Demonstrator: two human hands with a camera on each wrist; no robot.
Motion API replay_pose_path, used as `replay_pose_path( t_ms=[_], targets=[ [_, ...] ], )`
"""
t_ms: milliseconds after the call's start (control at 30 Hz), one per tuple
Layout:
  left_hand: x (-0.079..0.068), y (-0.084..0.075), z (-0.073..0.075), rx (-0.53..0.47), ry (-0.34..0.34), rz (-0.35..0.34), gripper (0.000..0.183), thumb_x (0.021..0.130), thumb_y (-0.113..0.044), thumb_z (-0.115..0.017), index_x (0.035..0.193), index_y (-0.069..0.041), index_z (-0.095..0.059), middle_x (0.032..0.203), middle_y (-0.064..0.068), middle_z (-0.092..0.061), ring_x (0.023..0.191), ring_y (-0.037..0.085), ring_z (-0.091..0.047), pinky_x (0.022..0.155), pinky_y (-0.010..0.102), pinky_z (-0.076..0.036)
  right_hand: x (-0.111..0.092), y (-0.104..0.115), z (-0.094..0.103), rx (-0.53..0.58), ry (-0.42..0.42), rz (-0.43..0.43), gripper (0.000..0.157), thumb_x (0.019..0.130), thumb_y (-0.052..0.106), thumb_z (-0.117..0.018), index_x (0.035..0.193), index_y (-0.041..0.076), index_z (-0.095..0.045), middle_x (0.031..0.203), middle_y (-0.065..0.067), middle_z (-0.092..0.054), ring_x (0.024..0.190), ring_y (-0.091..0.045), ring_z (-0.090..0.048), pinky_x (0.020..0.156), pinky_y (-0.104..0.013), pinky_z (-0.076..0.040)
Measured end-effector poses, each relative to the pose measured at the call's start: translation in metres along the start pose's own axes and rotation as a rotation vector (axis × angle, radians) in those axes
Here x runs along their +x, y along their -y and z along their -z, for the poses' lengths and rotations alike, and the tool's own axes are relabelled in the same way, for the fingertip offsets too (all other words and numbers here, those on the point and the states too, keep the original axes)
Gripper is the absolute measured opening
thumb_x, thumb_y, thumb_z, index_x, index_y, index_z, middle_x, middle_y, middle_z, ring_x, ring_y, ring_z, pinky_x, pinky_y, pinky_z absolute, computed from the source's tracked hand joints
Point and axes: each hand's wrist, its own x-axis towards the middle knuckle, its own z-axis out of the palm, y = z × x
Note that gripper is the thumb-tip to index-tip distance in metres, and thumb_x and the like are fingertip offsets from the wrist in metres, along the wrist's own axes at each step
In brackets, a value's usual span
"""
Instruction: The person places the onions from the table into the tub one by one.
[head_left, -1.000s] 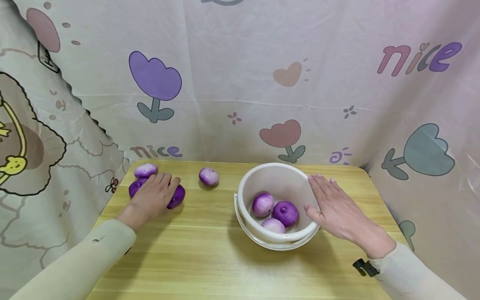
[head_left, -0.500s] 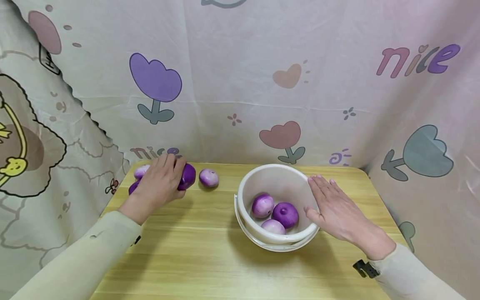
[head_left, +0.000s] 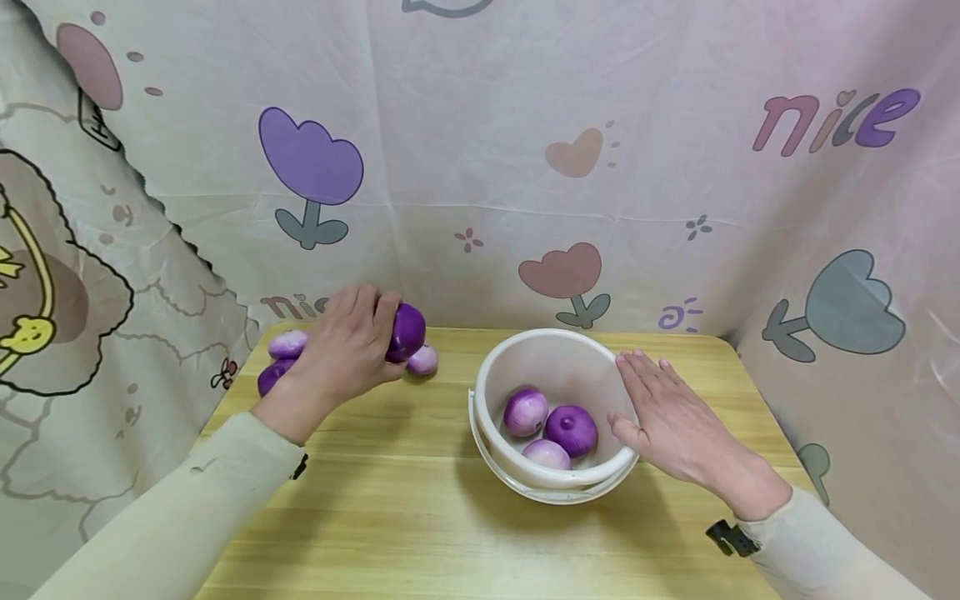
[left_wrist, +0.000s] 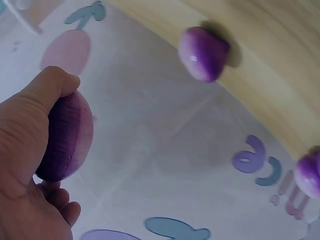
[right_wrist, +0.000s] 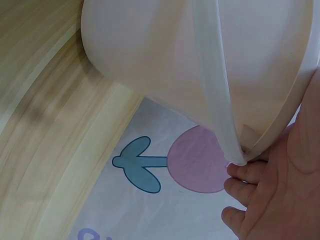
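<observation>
Fingers (head_left: 384,315) and thumb of the left hand (head_left: 341,350) are clamped round a dark purple onion (head_left: 408,332), and it's up off the wood, over the far left part of the table (head_left: 420,533)! Across to the right hand (head_left: 678,425): its fingers lie straight and close together, tips at the rim of the white bucket (head_left: 570,367), thumb spread apart from them.

Biggest of all, a pale printed sheet (head_left: 450,125) hangs behind, tulips and the word "nice" across it. Then the wooden table, pale yellow, pushed close up to that sheet. Cream sleeves (head_left: 180,508) reach in from both near corners. Next size down, the bucket, upright, right of the table's middle, its handle (right_wrist: 215,85) hanging low round the near side.

Onto the other onions! Three sit together in the bucket: a two-tone onion (head_left: 525,412), a purple onion (head_left: 572,429) and a pale onion (head_left: 547,454) nearest the front. At the table's left edge, a mottled onion (head_left: 288,344) lies just beside a deep purple onion (head_left: 272,377), the latter partly covered by the left wrist. A lone onion (head_left: 423,362) peeks out behind the held one. Smallest, a black clip (head_left: 731,537) at the right cuff.
</observation>
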Motion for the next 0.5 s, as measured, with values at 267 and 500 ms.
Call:
replay_pose_path(
  t_ms=[267, 500],
  targets=[
    [0.020, -0.025, 0.011, -0.010, -0.028, -0.021, 0.091, 0.064, -0.060, -0.075, 0.123, -0.002, -0.038, 0.099, 0.019, -0.045, 0.091, 0.037, -0.042, 0.078, 0.048, -0.039, -0.001, 0.000, 0.001, -0.005, 0.000, 0.000, 0.078, 0.097, 0.051, -0.041, 0.153, 0.000, -0.023, 0.160, -0.018, -0.024, 0.148, -0.035, -0.022, 0.120, -0.051, -0.017],
    [0.037, -0.045, 0.017, -0.029, -0.048, -0.061, 0.081, 0.067, -0.046, -0.074, 0.125, -0.003, -0.038, 0.103, 0.019, -0.045, 0.098, 0.037, -0.042, 0.087, 0.048, -0.039, 0.000, 0.000, 0.000, -0.007, -0.001, 0.000, 0.078, 0.097, 0.051, -0.041, 0.153, 0.000, -0.023, 0.160, -0.018, -0.024, 0.148, -0.035, -0.022, 0.120, -0.051, -0.018]
  ],
)
